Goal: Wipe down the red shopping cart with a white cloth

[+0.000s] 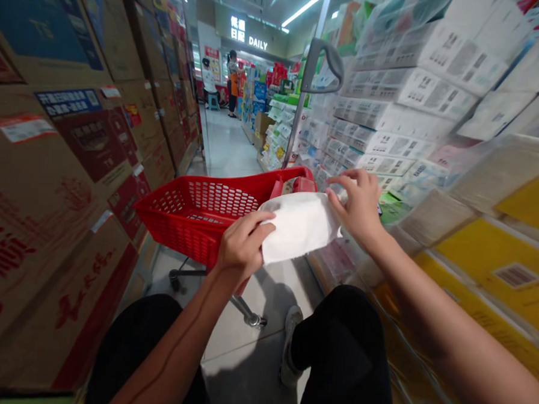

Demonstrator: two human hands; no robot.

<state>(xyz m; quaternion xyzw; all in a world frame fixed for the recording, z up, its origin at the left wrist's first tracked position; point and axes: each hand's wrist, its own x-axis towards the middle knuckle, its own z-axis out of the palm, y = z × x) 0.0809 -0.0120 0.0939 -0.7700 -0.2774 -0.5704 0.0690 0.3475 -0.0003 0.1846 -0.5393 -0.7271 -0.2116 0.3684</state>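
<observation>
A soft white sheet, like a tissue or paper towel [299,224], is stretched between my two hands in front of the cart. My left hand [244,240] grips its left edge, with thumb and fingers closed over it. At the upper right corner, my right hand [357,200] pinches the sheet between thumb and fingers. Just behind the sheet stands a red plastic shopping basket cart [196,219], its basket on metal legs with casters. A grey handle [322,66] tops its upright pole.
Stacked cardboard cartons [20,213] wall the left side. Plastic-wrapped white packs [405,112] and yellow packs [496,262] pile up on the right. Two people are down the tiled aisle [230,142], one in an orange apron [233,84], beside a blue stool [214,101].
</observation>
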